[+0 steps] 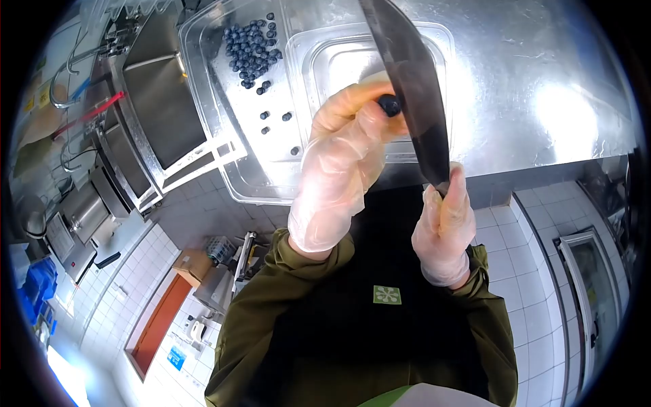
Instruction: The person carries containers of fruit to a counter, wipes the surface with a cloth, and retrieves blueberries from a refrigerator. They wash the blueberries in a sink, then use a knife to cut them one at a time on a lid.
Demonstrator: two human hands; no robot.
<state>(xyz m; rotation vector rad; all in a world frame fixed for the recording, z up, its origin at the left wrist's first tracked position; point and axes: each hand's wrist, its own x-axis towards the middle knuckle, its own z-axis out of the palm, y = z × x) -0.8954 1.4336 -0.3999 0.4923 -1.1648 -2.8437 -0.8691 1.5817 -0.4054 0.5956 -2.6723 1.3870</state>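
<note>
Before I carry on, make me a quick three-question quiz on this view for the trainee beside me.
1. Which hand holds the knife?
2. Fill in: the left hand pinches a single ____ at its fingertips.
3. True or false: in the large clear container, every piece of fruit sits in the heap, with none lying apart.

Key:
1. The right hand.
2. Blueberry.
3. False; several stray berries lie apart from it.
</note>
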